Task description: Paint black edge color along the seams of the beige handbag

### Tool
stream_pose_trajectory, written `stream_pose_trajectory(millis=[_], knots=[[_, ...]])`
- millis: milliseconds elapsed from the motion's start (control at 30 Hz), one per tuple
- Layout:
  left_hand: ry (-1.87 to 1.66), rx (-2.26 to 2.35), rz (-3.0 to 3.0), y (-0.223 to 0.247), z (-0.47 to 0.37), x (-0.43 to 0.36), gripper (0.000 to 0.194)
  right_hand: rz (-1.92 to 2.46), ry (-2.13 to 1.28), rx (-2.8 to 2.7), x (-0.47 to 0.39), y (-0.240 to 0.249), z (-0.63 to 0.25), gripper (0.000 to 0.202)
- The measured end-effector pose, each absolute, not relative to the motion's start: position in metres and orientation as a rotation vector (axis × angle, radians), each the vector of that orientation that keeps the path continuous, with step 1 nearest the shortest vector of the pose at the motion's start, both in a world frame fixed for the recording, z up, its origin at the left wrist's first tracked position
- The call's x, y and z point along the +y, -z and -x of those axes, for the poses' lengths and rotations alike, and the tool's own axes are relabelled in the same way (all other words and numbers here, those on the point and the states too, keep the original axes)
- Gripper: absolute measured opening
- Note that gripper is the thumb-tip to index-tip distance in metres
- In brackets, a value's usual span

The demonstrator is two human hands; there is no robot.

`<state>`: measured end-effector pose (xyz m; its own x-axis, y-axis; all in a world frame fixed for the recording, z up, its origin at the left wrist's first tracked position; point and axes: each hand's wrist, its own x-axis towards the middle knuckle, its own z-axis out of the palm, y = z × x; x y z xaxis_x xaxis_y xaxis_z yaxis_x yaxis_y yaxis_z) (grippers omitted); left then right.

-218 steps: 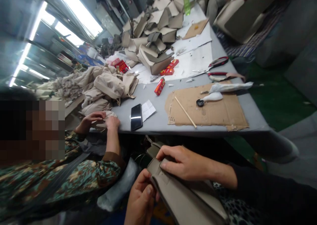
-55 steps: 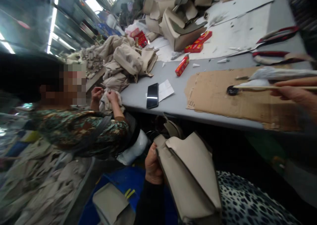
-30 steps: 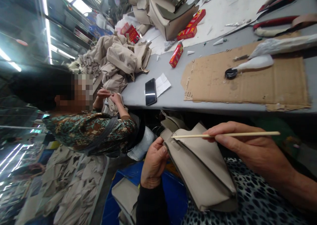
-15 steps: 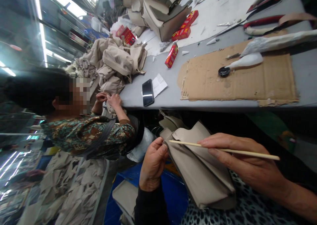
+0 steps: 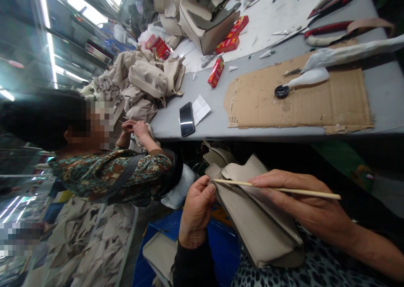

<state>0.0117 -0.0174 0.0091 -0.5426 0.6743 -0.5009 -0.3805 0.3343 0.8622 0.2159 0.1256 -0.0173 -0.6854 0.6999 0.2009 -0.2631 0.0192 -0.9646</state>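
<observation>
Taupe bag [image 5: 252,224] sits at five o'clock in view, slanting; the left hand [image 5: 195,211] pinches its ten o'clock corner, while the right hand [image 5: 303,203] pinches a wooden stick [image 5: 296,191] whose tip is at that corner's edge. Working neatly probably means bracing the corner firmly, holding the stick at this low angle, and drawing the tip along with light, even pressure

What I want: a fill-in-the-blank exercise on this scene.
Of the left hand and the right hand, the one holding the wooden stick is the ____.
The black phone lies by a creased piece of white ____.
The small round black object rests on a sheet of brown ____.

Answers: right; paper; cardboard.
</observation>
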Motion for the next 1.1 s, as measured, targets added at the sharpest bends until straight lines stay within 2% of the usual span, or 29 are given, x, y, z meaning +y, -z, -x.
stream_pose_trajectory(millis=[733, 1100], knots=[[-1.413, 1.724, -0.162, -0.012, -0.013, -0.009, 0.044, 0.371, -1.859, -1.605, 0.135, 0.027, -0.216, 0.022], [-1.404, 1.734, -0.180, -0.011, -0.016, -0.009, 0.041, 0.622, -1.936, -1.510, 0.148, 0.009, -0.207, 0.011]])
